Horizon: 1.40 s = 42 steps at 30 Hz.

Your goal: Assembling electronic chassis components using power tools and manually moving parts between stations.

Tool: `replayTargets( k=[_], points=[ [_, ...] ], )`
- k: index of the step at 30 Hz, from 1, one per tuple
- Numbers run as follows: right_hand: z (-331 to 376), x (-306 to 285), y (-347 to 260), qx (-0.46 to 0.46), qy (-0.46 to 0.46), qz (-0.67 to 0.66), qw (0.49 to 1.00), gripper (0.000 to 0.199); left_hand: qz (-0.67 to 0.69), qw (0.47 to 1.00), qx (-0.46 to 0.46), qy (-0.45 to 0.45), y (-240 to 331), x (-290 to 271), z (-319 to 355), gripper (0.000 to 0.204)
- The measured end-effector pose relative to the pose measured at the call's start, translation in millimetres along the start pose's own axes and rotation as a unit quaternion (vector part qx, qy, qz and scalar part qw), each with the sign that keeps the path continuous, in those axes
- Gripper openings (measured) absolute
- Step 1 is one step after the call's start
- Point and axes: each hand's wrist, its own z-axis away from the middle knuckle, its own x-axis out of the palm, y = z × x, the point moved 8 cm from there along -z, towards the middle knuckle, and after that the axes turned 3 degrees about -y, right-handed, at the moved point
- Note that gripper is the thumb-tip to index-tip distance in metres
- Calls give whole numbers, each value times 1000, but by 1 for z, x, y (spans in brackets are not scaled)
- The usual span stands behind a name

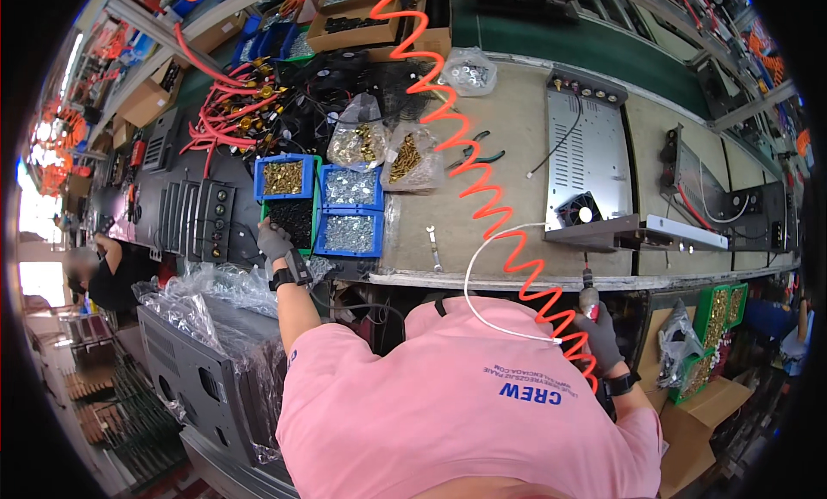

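Across the middle we have a pale workbench, with the silver chassis lying on it; we place everything else by that chassis. Far to its left and nearer to us, beside our left arm, stand large dark panels, partly wrapped in clear plastic. To its right, on the same bench, we see a dark metal assembly. An orange coiled hose crosses the view left of the chassis and comes down toward our right side.

Well to the chassis's left sit three blue bins of gold and silver fasteners, with a green bin of small black pieces among them. Our gloved right hand is on the near side of the chassis, its fingers wrapped firmly round a red-and-silver driver whose slim tip points up toward the chassis's near end. Our gloved left hand is well left of the chassis, at the near edge of the green bin; its fingers are bent, but we cannot tell how far apart they are or whether they pinch anything.

Inside the chassis's near end sits a fan. Left of the chassis lie pliers and, nearer to us, a small wrench.
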Motion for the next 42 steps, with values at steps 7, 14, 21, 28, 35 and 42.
replayTargets(
  k=[7, 14, 21, 28, 35, 42],
  points=[
    [14, -14, 3, -30, 46, 77, 996, 48, 235, 914, -92, -317, -11, 114, 76, 15],
    [33, -11, -34, -73, 73, 209, 972, 66, 128, 760, -239, -590, -18, 282, 321, 25],
    [52, -5, -53, -140, 72, 215, 964, 70, 57, 544, -488, -680, -63, 307, 492, 22],
    [58, 2, -63, -161, 65, 241, 955, 72, 60, 546, -507, -664, -109, 320, 513, 19],
    [52, 8, -62, -136, 40, 272, 952, 73, 46, 615, -506, -603, -114, 316, 511, 19],
    [45, 11, -59, -146, 35, 281, 948, 75, 71, 614, -525, -586, -116, 312, 511, 18]
  ],
)
